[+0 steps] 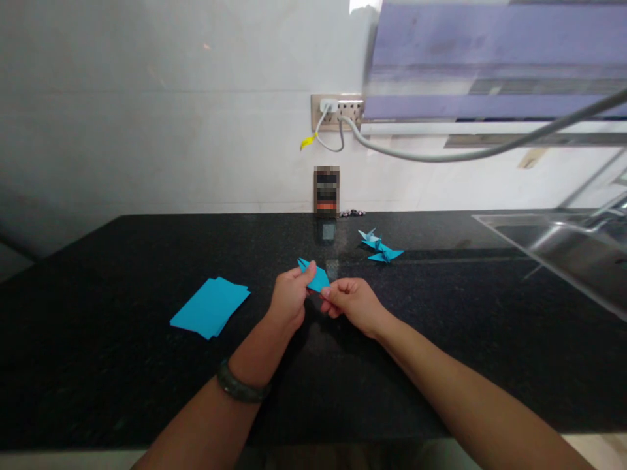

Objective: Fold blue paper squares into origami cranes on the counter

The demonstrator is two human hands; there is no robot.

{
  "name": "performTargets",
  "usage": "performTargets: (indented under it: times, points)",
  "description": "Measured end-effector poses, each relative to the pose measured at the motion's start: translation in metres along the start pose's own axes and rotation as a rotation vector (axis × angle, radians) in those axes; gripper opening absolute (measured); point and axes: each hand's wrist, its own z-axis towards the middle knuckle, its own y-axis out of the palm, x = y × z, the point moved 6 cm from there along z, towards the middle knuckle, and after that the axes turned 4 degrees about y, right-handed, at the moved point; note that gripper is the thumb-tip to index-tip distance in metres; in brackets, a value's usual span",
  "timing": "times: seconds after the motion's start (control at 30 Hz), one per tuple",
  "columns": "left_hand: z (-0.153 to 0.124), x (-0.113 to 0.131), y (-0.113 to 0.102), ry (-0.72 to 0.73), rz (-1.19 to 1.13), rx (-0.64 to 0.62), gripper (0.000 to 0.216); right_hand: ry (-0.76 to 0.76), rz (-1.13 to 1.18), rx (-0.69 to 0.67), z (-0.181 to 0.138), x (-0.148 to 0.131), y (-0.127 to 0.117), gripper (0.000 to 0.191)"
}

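Note:
Both of my hands pinch one partly folded blue paper piece (315,275) just above the black stone counter (98,313). My left hand (289,299) grips its left side with thumb and fingers closed; a dark band circles that wrist. My right hand (353,303) pinches the paper's lower right corner with curled fingers. To the left on the counter lies a small stack of flat blue paper sheets (210,307). Two finished blue folded paper figures (379,247) rest behind my right hand, apart from it.
A steel sink (563,251) is set into the counter at the right. A small dark box (326,190) stands against the white wall, below a socket plate (337,111) with cables. A grey hose (465,153) sweeps across the upper right.

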Motion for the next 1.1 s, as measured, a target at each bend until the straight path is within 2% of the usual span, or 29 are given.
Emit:
performTargets:
  times: [0.17,0.5,0.57,0.67,0.73,0.8,0.93,1.0,1.1]
  points:
    - [-0.002,-0.003,-0.003,-0.043,-0.038,0.079,0.034,0.041,-0.011,-0.028,-0.001,-0.001,-0.004,0.025]
    - [-0.005,-0.012,-0.002,-0.100,-0.039,0.104,0.031,0.089,-0.180,-0.088,-0.006,-0.006,-0.016,0.027]
    - [-0.002,-0.009,-0.007,-0.090,-0.050,0.154,0.033,0.084,-0.235,-0.107,-0.007,-0.006,-0.020,0.029]
    - [0.004,-0.001,-0.020,-0.003,-0.051,0.293,0.036,0.056,-0.288,-0.102,-0.005,-0.005,-0.028,0.034]
    - [0.006,-0.002,-0.017,-0.027,-0.032,0.219,0.036,0.015,-0.236,-0.014,-0.002,-0.006,-0.035,0.042]
    - [0.006,-0.005,-0.011,-0.033,-0.011,0.107,0.035,-0.019,-0.170,0.023,0.000,-0.007,-0.036,0.040]
    - [0.000,-0.015,0.004,-0.098,0.058,-0.117,0.032,-0.062,-0.176,-0.022,0.001,-0.006,-0.026,0.030]
    - [-0.002,-0.017,0.007,-0.112,0.100,-0.174,0.030,-0.085,-0.164,0.009,0.000,-0.007,-0.025,0.028]
    - [-0.003,-0.016,0.006,-0.097,0.156,-0.177,0.025,-0.123,-0.105,0.121,-0.001,-0.010,-0.031,0.029]
